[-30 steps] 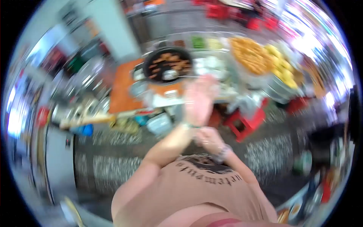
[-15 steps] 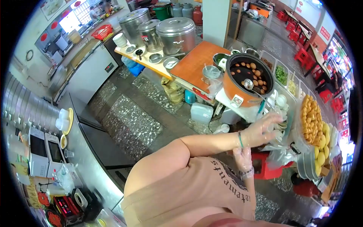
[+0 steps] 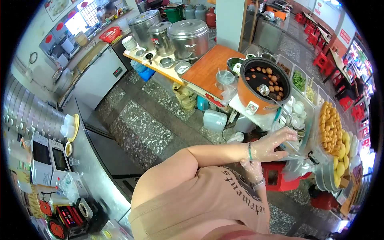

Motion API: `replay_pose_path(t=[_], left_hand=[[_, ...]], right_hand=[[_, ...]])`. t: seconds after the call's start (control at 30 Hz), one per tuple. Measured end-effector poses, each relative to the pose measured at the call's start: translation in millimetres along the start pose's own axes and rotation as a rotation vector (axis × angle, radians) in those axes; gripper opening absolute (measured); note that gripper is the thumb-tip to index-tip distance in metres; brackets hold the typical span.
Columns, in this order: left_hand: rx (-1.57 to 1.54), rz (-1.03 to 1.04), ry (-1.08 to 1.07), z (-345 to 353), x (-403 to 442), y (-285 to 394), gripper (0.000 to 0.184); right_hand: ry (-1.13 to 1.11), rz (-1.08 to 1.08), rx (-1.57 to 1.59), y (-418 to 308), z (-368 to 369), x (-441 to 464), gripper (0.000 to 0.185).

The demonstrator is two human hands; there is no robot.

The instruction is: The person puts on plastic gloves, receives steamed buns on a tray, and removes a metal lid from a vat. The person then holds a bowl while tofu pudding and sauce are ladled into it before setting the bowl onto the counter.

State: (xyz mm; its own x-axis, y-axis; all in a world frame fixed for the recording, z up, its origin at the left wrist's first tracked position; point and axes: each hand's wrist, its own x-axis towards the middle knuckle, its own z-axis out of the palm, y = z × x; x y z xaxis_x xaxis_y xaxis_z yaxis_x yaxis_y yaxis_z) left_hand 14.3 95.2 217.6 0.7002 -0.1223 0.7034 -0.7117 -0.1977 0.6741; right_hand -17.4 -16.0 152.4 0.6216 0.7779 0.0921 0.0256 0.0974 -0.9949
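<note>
The left hand [image 3: 274,145] is out front, fingers spread and loosely bent, empty, a clear glove [image 3: 261,150] covering it beside the green wristband [image 3: 249,151]; the right hand [image 3: 252,170], gloved too, sits at that wrist, fingers partly hidden, its grip impossible to tell; beyond, the orange pot [image 3: 253,99] tops the counter [image 3: 240,107].

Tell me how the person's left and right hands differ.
The left hand is held out, farther from the brown shirt, while the right hand is tucked in nearer to it. The left hand has a thin green band at its wrist; the right hand has a pale band. Both wear clear gloves.
</note>
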Motion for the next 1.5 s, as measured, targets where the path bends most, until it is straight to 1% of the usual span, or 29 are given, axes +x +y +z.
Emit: replay_pose_path(t=[0.03,0.1,0.13,0.2,0.33,0.4,0.43,0.5,0.53,0.63,0.7,0.73,0.8,0.83,0.9,0.93,0.97,1.03,1.1,1.13,1.2,1.3,1.43,1.5], left_hand=[[-0.010,0.001,0.008,0,1,2,0.056],[-0.019,0.002,0.024,0,4,4,0.056],[-0.027,0.003,0.043,0,5,3,0.056],[-0.028,-0.005,0.061,2,5,1,0.056],[-0.027,0.004,0.043,5,1,3,0.055],[-0.006,0.017,0.025,4,-2,4,0.054],[-0.019,0.014,0.025,5,-3,5,0.054],[-0.032,0.012,0.026,3,-4,6,0.053],[-0.027,0.011,0.024,2,-5,7,0.053],[-0.004,0.006,0.015,0,-8,10,0.054],[0.017,0.000,0.010,-2,-9,11,0.055],[0.012,-0.012,0.005,-2,-11,10,0.055],[0.006,-0.024,0.001,-2,-13,8,0.055],[0.024,-0.023,-0.001,-3,-15,7,0.056],[0.043,-0.023,-0.003,-3,-18,5,0.057],[0.047,-0.028,-0.001,-3,-20,4,0.054],[0.051,-0.034,0.002,-3,-22,3,0.051],[0.061,-0.051,-0.027,-5,-27,2,0.054],[0.071,-0.067,-0.057,-7,-31,3,0.058],[0.068,-0.081,-0.059,-6,-33,5,0.057],[0.066,-0.095,-0.062,-6,-36,4,0.056],[0.073,-0.098,-0.019,-3,-39,3,0.053],[0.070,-0.119,-0.051,-3,-42,4,0.054],[0.063,-0.114,-0.071,-3,-42,3,0.056]], right_hand=[[0.003,0.000,0.001,4,-1,-2,0.040],[-0.029,0.140,0.091,13,-7,-7,0.031],[-0.027,0.141,0.091,12,-9,-7,0.031],[-0.050,0.095,-0.073,7,-10,-4,0.022],[-0.031,0.108,-0.124,16,-10,-8,0.017],[-0.076,-0.264,-0.516,20,-10,-7,0.016],[-0.076,-0.262,-0.516,17,-8,-8,0.016],[-0.073,0.024,-0.276,7,-4,-8,0.014],[-0.074,0.025,-0.276,8,-4,-8,0.014],[-0.099,0.002,-0.332,19,-6,-8,0.014],[-0.183,-0.254,-0.654,27,-9,-7,0.017],[-0.187,-0.256,-0.654,25,-8,-6,0.017],[-0.165,-0.110,-0.486,16,-4,-6,0.019],[-0.166,-0.111,-0.486,15,-2,-6,0.019],[-0.121,0.018,-0.408,13,2,-5,0.020],[-0.123,0.017,-0.408,13,1,-5,0.020],[-0.145,0.055,-0.399,13,1,-6,0.015],[-0.167,0.092,-0.389,14,2,-6,0.016],[-0.205,0.218,-0.287,20,3,-8,0.023],[-0.205,0.218,-0.287,26,2,-9,0.023],[-0.221,0.134,-0.345,44,0,-12,0.032],[-0.279,0.131,-0.406,58,-7,-14,0.037],[-0.244,0.147,-0.427,51,-2,-14,0.038],[-0.252,0.095,-0.470,38,1,-14,0.039]])
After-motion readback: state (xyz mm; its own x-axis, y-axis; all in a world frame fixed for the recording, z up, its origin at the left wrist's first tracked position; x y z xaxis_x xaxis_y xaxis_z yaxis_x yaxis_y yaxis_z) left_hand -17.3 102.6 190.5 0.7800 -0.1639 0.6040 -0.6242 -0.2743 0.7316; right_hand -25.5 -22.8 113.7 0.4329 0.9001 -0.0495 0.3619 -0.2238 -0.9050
